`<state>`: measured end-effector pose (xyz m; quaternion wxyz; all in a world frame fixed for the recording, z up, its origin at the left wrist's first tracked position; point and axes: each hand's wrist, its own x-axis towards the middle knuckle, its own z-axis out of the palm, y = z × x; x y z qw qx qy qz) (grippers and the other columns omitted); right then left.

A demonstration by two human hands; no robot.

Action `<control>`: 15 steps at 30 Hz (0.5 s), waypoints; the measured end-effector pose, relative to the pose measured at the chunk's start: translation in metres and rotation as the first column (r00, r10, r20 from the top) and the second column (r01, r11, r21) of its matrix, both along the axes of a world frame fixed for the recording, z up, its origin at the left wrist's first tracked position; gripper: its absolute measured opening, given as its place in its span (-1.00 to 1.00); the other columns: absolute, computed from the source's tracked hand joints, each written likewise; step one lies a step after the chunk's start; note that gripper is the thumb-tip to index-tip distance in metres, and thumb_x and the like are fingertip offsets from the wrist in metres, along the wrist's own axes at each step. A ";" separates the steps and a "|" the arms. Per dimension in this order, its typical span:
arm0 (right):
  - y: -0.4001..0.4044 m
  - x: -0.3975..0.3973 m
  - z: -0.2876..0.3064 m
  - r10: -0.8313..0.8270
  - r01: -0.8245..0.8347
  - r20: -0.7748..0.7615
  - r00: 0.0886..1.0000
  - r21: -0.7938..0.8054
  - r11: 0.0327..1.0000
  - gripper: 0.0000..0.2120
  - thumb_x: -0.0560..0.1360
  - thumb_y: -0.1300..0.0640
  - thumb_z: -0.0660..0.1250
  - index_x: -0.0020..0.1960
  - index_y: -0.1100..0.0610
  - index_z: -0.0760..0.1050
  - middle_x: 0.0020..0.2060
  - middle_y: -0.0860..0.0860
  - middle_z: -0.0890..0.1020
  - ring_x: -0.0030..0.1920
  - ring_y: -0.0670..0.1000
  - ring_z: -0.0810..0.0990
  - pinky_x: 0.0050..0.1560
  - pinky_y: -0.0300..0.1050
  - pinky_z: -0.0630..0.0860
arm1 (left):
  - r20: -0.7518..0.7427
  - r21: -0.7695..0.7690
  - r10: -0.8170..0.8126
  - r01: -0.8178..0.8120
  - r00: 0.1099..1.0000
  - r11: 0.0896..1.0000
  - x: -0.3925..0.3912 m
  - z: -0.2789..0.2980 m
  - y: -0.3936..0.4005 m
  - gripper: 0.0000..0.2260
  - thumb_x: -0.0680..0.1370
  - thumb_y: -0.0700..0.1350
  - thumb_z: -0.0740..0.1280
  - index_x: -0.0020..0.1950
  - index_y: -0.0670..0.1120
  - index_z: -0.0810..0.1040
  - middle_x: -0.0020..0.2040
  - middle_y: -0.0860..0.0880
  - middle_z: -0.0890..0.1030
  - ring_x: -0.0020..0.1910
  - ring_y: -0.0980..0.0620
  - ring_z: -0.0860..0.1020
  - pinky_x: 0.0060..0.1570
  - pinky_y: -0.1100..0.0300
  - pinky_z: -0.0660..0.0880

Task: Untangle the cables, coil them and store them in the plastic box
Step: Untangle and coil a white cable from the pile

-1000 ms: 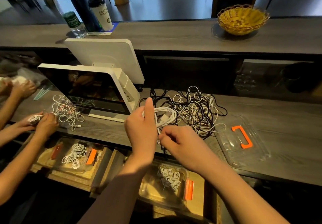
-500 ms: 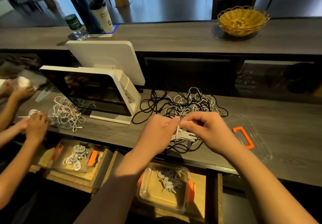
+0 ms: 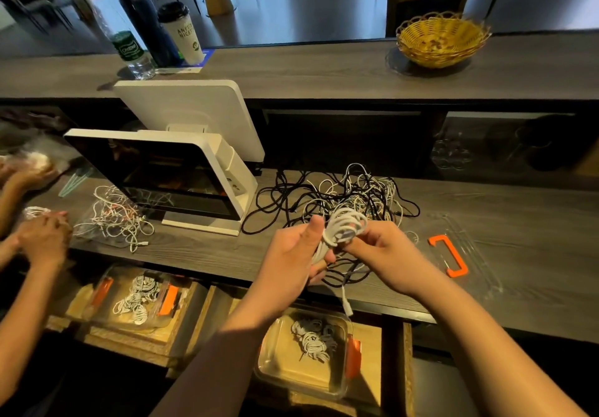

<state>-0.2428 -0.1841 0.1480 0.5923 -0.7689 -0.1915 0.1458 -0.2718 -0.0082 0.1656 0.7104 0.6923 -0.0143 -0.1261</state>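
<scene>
White coil (image 3: 345, 227): gripped by left hand (image 3: 293, 256) and pinched by right hand (image 3: 377, 249), kept bunched above bench (image 3: 518, 287); tangle (image 3: 340, 196) behind; box (image 3: 308, 381) set below for storing.

The white cable (image 3: 345, 228) is up off the tangled pile (image 3: 350, 196) now, gathered into a fuller bundle of loops than a second ago. The left hand (image 3: 293, 254) grips its lower strands, thumb raised, where earlier it pinched low at the pile. The right hand (image 3: 382, 248) holds the loops from the other side. A plug end (image 3: 348, 309) dangles below the grip.
</scene>
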 end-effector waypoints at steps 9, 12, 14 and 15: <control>-0.002 -0.014 0.000 0.029 -0.028 0.013 0.999 -0.084 0.996 -0.72 0.59 -0.10 0.26 -0.16 0.03 0.60 -0.37 -0.05 0.51 -0.34 -0.01 0.46 -0.25 -0.08 0.44 | 0.013 -0.050 0.067 -0.066 0.998 0.997 0.000 -0.006 0.004 -0.66 0.61 0.17 0.24 -0.06 -0.08 0.57 -0.40 0.06 0.42 -0.38 0.09 0.40 -0.26 0.23 0.41; 0.001 -0.018 0.007 0.059 -0.049 0.048 0.997 -0.189 0.981 -0.72 0.61 -0.10 0.26 -0.20 -0.01 0.57 -0.40 -0.08 0.50 -0.37 -0.03 0.46 -0.29 -0.08 0.44 | 0.098 0.105 0.062 -0.072 0.993 0.992 0.000 -0.006 0.006 -0.66 0.66 0.20 0.20 -0.05 -0.03 0.56 -0.36 0.05 0.44 -0.34 0.05 0.42 -0.20 0.10 0.43; 0.004 -0.021 0.010 0.057 -0.032 0.090 0.994 -0.260 0.965 -0.69 0.60 -0.10 0.25 -0.23 0.02 0.55 -0.39 -0.01 0.53 -0.36 0.01 0.49 -0.29 -0.03 0.45 | 0.140 0.214 0.024 -0.054 0.990 0.975 -0.001 -0.007 0.007 -0.71 0.59 0.27 0.19 -0.12 0.13 0.55 -0.34 0.06 0.47 -0.32 0.06 0.43 -0.21 0.06 0.43; 0.005 -0.024 0.012 0.046 -0.013 0.114 0.992 -0.278 0.960 -0.68 0.60 -0.10 0.24 -0.24 0.03 0.54 -0.39 0.02 0.55 -0.36 0.02 0.50 -0.30 -0.02 0.45 | 0.154 0.260 0.009 -0.049 0.988 0.964 -0.002 -0.007 0.008 -0.72 0.58 0.29 0.18 -0.14 0.16 0.54 -0.33 0.07 0.48 -0.32 0.08 0.44 -0.22 0.09 0.43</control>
